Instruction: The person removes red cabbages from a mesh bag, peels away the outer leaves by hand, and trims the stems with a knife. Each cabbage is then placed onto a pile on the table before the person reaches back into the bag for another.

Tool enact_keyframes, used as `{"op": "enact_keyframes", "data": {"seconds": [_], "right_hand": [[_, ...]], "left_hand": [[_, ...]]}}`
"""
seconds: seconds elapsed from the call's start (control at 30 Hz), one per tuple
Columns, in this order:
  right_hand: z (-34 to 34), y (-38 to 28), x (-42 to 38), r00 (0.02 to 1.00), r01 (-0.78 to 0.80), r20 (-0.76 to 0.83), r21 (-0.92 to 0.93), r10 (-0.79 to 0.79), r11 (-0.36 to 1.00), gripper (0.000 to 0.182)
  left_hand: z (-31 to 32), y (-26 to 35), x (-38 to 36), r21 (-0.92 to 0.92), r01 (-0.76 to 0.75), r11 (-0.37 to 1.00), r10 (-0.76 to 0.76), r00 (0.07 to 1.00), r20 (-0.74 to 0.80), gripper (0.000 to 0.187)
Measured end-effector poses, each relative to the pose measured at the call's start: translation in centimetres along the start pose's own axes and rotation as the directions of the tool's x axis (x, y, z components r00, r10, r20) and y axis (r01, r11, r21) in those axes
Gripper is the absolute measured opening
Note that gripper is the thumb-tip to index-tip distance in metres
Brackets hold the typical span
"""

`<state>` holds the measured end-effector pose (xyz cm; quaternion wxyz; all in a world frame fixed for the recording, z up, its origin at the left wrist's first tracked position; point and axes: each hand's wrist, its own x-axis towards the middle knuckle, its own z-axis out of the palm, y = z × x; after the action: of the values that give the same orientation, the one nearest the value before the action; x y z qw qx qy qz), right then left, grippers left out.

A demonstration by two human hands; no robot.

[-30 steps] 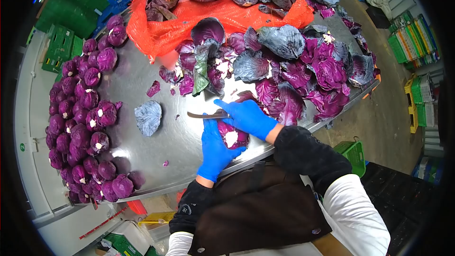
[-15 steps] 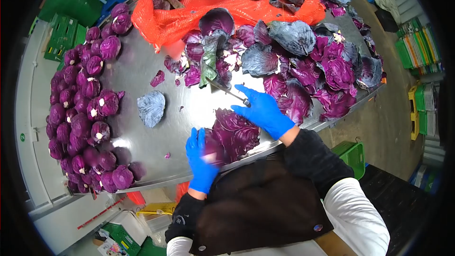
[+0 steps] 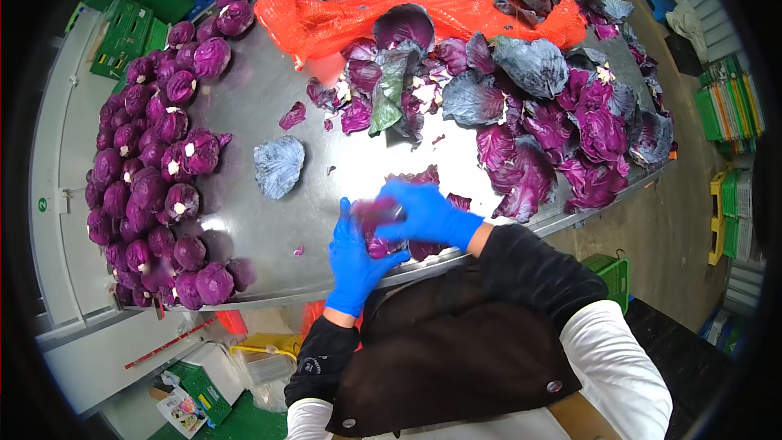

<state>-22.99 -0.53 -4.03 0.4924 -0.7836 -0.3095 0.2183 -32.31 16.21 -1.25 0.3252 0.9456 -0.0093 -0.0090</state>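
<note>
Near the table's front edge, my left hand (image 3: 354, 265), in a blue glove, holds a small red cabbage (image 3: 375, 218) blurred by motion. My gloved right hand (image 3: 425, 216) comes up against its right side, fingers closed around a knife; only a dark glint of it shows between the hands. Loose purple leaves (image 3: 425, 251) lie beneath and behind both hands. A single grey-blue leaf (image 3: 279, 166) rests on the metal to the left. Farther left, many trimmed red cabbages (image 3: 148, 190) are piled, pale stem cuts showing on several.
The steel table (image 3: 244, 232) spans the view. An orange mesh sack (image 3: 358, 23) holding more cabbages lies open at the back. Cut outer leaves (image 3: 529, 126) are heaped on the right. A green crate (image 3: 609, 275) stands below the right edge.
My right hand has moved down and left to the cabbage, bringing the knife with it. My left hand has lifted the cabbage slightly up and to the right. The view has shifted slightly.
</note>
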Motion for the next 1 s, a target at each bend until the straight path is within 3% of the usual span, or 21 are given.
{"op": "enact_keyframes", "data": {"seconds": [0.03,0.1,0.17,0.2,0.23,0.27,0.3,0.33,0.37,0.4,0.43,0.5,0.63,0.7,0.73,0.8,0.83,0.9,1.0], "right_hand": [[-0.4,1.9,0.0,0.980,-0.154,-0.116,0.077,0.162,0.985,0.081],[-2.9,6.0,-0.8,0.844,-0.445,-0.263,0.142,0.468,0.884,0.078],[-7.3,5.8,-1.9,0.755,-0.569,-0.506,-0.190,0.417,0.801,0.073],[-7.6,4.7,-1.9,0.761,-0.565,-0.500,-0.196,0.413,0.802,0.073],[-7.5,3.5,-2.1,0.795,-0.481,-0.550,-0.314,0.256,0.819,0.072],[-7.5,1.9,-2.2,0.808,-0.399,-0.582,-0.431,0.089,0.809,0.071],[-6.8,-1.5,-2.1,0.883,-0.359,-0.416,-0.295,0.219,0.886,0.075],[-4.6,-1.0,-1.9,0.957,-0.075,-0.286,-0.387,-0.043,0.919,0.072],[-3.0,-2.4,-2.2,0.979,0.081,-0.154,-0.315,-0.135,0.946,0.066],[-1.8,-2.7,-2.0,0.996,0.090,0.021,-0.201,-0.088,0.975,0.056],[-0.1,-1.0,-2.2,0.996,0.077,0.064,-0.177,-0.067,0.981,0.047],[0.7,0.6,-2.1,0.994,0.084,0.079,-0.099,-0.076,0.992,0.040],[0.9,3.7,-2.7,0.992,0.048,0.117,-0.022,-0.045,0.999,0.040],[-0.2,0.4,-2.3,0.961,-0.270,-0.029,0.116,0.275,0.956,0.041],[0.2,-0.5,-2.0,0.964,-0.256,-0.052,0.060,0.259,0.965,0.040],[1.1,-0.2,-1.9,0.968,-0.241,-0.060,0.034,0.242,0.970,0.039],[1.4,-0.1,-2.0,0.972,-0.226,-0.067,0.001,0.226,0.974,0.038],[1.4,0.0,-2.7,0.975,-0.211,-0.077,-0.027,0.208,0.977,0.038],[1.0,0.2,-3.1,0.961,-0.275,-0.040,-0.077,0.273,0.958,0.040]], "left_hand": [[-0.4,-0.7,-0.3,0.003,0.005,1.000,-0.005,1.000,-0.005,0.099],[-0.9,-2.9,-1.2,-0.098,-0.073,0.992,0.082,0.993,0.090,0.109],[-0.9,-5.2,-1.1,-0.110,-0.113,0.988,0.122,0.990,0.075,0.111],[-1.0,-5.4,-0.6,-0.125,-0.080,0.989,0.097,0.986,0.135,0.109],[-1.1,-5.5,-0.2,-0.138,-0.051,0.989,0.078,0.977,0.199,0.107],[-1.6,-3.9,0.3,-0.223,0.078,0.972,-0.032,0.979,0.200,0.101],[-1.3,-3.8,0.6,-0.225,0.070,0.972,-0.025,0.979,0.200,0.101],[-0.9,-3.9,0.7,-0.194,0.109,0.975,-0.076,0.983,0.170,0.100],[-0.3,-4.2,0.9,-0.162,0.145,0.976,-0.124,0.983,0.138,0.099],[0.7,-5.3,1.0,-0.405,0.198,0.892,-0.154,0.978,0.140,0.100],[1.4,-6.4,0.6,-0.404,0.196,0.893,-0.151,0.978,0.141,0.100],[1.5,-6.4,0.4,-0.684,0.321,0.655,-0.196,0.946,0.257,0.100],[2.2,-6.5,0.5,-0.714,0.269,0.646,-0.208,0.962,0.175,0.100],[2.1,-5.4,0.4,-0.598,0.278,0.752,-0.224,0.961,0.165,0.100],[2.3,-5.2,0.0,-0.595,0.283,0.752,-0.229,0.959,0.167,0.100],[2.8,-5.2,0.0,-0.343,0.120,0.932,-0.127,0.992,0.001,0.100],[3.1,-5.6,-0.2,-0.343,0.117,0.932,-0.125,0.992,-0.001,0.100],[3.4,-6.0,-0.5,-0.474,0.223,0.852,-0.258,0.966,-0.010,0.100],[2.8,-5.1,-0.2,-0.409,0.162,0.898,-0.174,0.985,0.007,0.099]]}}
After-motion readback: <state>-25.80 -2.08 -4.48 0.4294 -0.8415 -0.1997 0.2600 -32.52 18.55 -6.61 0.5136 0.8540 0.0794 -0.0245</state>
